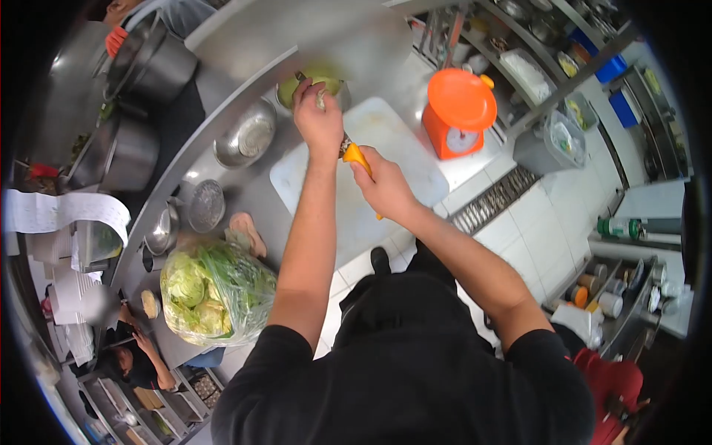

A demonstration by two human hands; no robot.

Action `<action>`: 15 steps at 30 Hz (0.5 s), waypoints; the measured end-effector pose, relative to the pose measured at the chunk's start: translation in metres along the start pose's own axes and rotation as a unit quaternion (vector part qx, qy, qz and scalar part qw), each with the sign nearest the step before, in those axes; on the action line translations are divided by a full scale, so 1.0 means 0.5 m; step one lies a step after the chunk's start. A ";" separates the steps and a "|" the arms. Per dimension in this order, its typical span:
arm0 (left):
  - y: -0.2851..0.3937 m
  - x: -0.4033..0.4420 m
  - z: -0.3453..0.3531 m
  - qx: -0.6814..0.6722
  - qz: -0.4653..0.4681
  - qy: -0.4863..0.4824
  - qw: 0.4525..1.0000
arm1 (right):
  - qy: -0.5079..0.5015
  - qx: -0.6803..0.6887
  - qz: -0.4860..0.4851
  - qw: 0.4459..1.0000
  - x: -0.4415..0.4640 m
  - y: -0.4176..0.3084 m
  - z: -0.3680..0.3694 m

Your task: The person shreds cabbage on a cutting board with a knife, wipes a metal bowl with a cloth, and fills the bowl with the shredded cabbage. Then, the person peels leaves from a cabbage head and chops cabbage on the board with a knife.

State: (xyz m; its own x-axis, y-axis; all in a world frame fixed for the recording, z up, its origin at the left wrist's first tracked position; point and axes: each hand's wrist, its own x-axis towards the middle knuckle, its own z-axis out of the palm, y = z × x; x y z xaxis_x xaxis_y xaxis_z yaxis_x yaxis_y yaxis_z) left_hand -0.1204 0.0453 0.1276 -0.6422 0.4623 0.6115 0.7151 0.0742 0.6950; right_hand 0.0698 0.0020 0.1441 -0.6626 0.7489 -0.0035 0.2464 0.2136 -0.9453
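Note:
A knife with an orange-yellow handle (357, 158) is gripped in my right hand (387, 190), above a white cutting board (378, 122). Its blade runs up beneath my left hand (319, 127), and a dark end shows beyond the fingers. My left fingers are curled against the blade, with small pale chopped bits (320, 100) beside them. Just past this hand stands a metal bowl (343, 95) with something yellow-green inside. My left hand partly hides the bowl and most of the blade.
An orange kitchen scale (456, 119) stands right of the board. To the left are a metal bowl (241, 141), a smaller bowl (206, 206) and a plastic bag of lettuce (215, 293). Large pots (152, 67) stand beyond the counter edge. Other people are at the frame's edges.

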 end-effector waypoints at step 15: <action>-0.256 0.143 0.176 0.134 -0.010 -0.101 0.986 | -0.201 -0.083 0.093 0.972 -0.036 0.238 -0.365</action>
State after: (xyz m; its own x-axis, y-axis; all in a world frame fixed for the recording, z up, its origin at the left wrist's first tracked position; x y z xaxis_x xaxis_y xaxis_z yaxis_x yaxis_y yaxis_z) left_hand -0.2338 0.1465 0.0492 -0.6085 0.6222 0.4926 0.7675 0.3036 0.5646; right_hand 0.2400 0.1282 0.0911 -0.8106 0.4855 -0.3274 0.4766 0.2220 -0.8506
